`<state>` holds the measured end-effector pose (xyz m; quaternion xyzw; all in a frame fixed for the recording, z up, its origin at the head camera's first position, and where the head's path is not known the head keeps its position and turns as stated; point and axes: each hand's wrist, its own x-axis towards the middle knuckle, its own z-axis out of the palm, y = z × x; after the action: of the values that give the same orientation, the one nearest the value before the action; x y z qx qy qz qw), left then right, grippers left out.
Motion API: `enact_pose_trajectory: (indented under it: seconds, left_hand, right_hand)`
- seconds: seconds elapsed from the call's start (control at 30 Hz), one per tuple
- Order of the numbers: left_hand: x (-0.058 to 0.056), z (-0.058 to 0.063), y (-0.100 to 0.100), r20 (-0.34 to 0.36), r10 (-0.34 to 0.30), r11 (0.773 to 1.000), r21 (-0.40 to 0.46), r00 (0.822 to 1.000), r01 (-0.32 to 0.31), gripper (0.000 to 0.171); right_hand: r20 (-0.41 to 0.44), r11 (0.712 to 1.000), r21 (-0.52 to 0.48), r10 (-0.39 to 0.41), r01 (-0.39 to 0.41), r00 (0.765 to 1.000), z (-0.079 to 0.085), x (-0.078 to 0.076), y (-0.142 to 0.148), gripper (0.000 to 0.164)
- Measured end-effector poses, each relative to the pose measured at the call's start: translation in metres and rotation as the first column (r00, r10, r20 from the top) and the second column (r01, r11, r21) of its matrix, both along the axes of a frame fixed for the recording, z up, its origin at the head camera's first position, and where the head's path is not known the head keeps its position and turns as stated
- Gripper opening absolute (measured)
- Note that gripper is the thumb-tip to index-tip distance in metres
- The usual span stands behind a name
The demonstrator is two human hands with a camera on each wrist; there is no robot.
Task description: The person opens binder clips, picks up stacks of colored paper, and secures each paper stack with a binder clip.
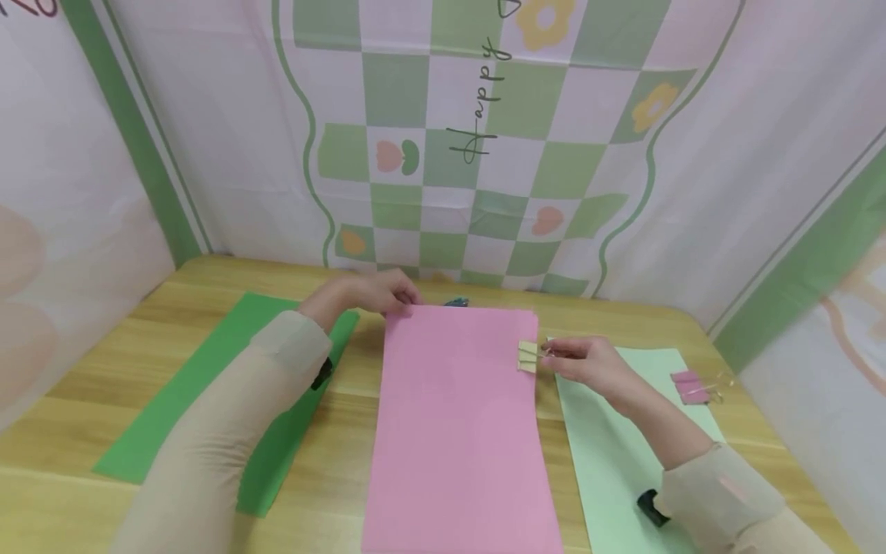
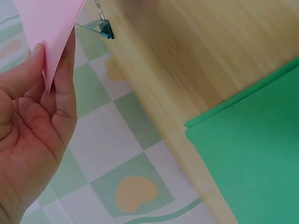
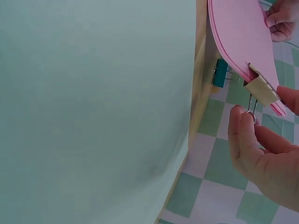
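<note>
A stack of pink paper (image 1: 460,431) lies along the middle of the table, its far end raised. My left hand (image 1: 384,292) pinches the far left corner between thumb and fingers, plain in the left wrist view at the paper's corner (image 2: 53,46). On the right edge near the far end sits a pale yellow binder clip (image 1: 527,356), its jaws over the sheets. My right hand (image 1: 588,365) holds that clip by its wire handles; the right wrist view shows the fingers (image 3: 247,135) at one handle. A teal binder clip (image 3: 220,73) lies behind the raised paper.
Dark green paper (image 1: 214,369) lies on the left of the wooden table (image 1: 332,462). Pale green paper (image 1: 616,438) is on the right, with a pink binder clip (image 1: 690,387) at its right edge. A checked cloth (image 1: 450,208) hangs behind the table's far edge.
</note>
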<state>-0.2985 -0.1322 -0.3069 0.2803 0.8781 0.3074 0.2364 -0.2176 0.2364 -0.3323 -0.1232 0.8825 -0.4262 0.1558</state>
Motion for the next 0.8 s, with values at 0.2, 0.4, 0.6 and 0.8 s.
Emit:
enact_pose_trajectory:
  seconds: [0.2,0.4,0.6,0.8]
  left_hand:
    - [-0.004,-0.007,0.004,-0.023,-0.019,0.999,-0.037,1.0,0.018,0.032]
    - [-0.004,-0.013,0.007,-0.02,-0.033,0.998,-0.06,0.999,0.031,0.033]
    - [-0.006,-0.019,0.008,-0.015,-0.028,0.996,-0.081,1.0,0.026,0.033]
    - [-0.009,-0.022,0.01,-0.009,-0.022,0.995,-0.096,1.0,0.021,0.032]
  right_hand:
    - [-0.021,0.998,0.06,0.029,-0.027,0.999,-0.003,-0.003,-0.002,0.047]
    - [-0.008,0.996,0.088,0.033,-0.032,0.999,-0.005,-0.007,-0.004,0.045]
    - [-0.03,0.989,0.147,0.022,-0.017,0.999,-0.01,-0.013,-0.004,0.03]
    - [-0.027,0.984,0.178,0.003,0.002,1.0,-0.013,-0.018,-0.004,0.024]
